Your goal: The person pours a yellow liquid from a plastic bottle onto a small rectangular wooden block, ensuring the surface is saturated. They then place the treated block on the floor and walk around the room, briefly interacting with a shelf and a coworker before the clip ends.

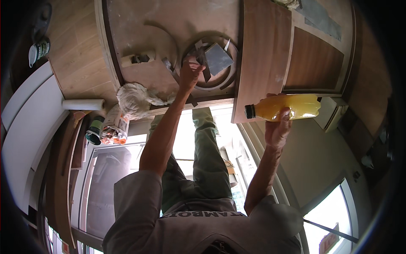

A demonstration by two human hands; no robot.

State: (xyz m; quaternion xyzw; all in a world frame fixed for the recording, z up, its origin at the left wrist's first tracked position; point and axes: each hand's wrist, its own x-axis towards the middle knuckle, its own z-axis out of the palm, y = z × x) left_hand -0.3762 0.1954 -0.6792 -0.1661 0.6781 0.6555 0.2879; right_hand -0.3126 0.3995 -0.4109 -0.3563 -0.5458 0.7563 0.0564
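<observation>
My left hand (191, 73) is closed on a dark, flat metal tool (205, 72), possibly a scraper, over a curved ring-shaped piece (229, 78) on the wooden work board. Just right of that tool lies a grey square plate or block (218, 58). My right hand (277, 131) grips a plastic bottle (298, 106) of yellow liquid with a dark cap, held sideways over the right part of the board.
A crumpled white cloth (131, 101), a small roller-like object (138, 59) and curved strips lie left of my left hand. A white roll (83, 105), a green tub (95, 129) and a bag (115, 125) are at left. A wooden panel (262, 51) lies at right.
</observation>
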